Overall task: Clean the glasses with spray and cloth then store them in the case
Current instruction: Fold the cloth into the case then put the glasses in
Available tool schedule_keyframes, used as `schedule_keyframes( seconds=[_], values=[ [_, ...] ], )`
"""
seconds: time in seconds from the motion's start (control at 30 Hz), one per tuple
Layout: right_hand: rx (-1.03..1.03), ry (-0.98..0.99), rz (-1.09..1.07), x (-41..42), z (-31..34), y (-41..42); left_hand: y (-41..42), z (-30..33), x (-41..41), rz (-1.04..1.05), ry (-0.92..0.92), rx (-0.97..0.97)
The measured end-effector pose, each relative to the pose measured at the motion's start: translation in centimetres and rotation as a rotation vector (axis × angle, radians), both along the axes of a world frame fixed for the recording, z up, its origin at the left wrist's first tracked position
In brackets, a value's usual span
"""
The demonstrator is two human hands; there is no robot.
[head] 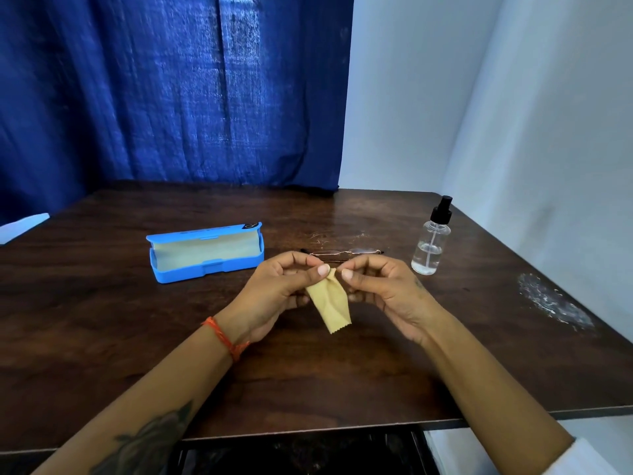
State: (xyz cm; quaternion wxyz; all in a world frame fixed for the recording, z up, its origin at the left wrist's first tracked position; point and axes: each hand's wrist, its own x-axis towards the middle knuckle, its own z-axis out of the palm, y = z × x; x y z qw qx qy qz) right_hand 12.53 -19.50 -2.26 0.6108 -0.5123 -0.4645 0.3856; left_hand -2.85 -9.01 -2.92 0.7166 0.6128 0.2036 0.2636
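Observation:
A small yellow cloth (330, 305) hangs above the table's middle. My left hand (277, 293) and my right hand (380, 287) both pinch its top edge between thumb and finger. Just behind my hands, thin-framed glasses (346, 253) lie folded on the table, partly hidden by my fingers. The blue case (205, 253) stands open to the left, its pale lining empty. A clear spray bottle (431, 240) with a black nozzle stands upright to the right of the glasses.
The dark wooden table (137, 320) has a white scuffed patch (553, 305) near its right edge. A blue curtain (171, 90) hangs behind, with a pale wall to the right. A light object (20, 228) lies at the far left.

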Motion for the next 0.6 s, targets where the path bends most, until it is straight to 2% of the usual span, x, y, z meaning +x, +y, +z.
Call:
schedule_keyframes(
  seconds=[0.2, 0.4, 0.6],
  values=[
    [0.086, -0.196, 0.107, -0.33, -0.10, -0.17, -0.07, 0.00, 0.07, -0.021, -0.003, -0.050],
    [0.186, -0.299, -0.077, -0.30, -0.05, -0.31, -0.23, 0.24, -0.01, -0.018, 0.022, -0.017],
    [0.162, -0.310, -0.183, 0.42, 0.43, -0.57, 0.03, 0.52, -0.21, -0.106, 0.029, 0.038]
  ],
)
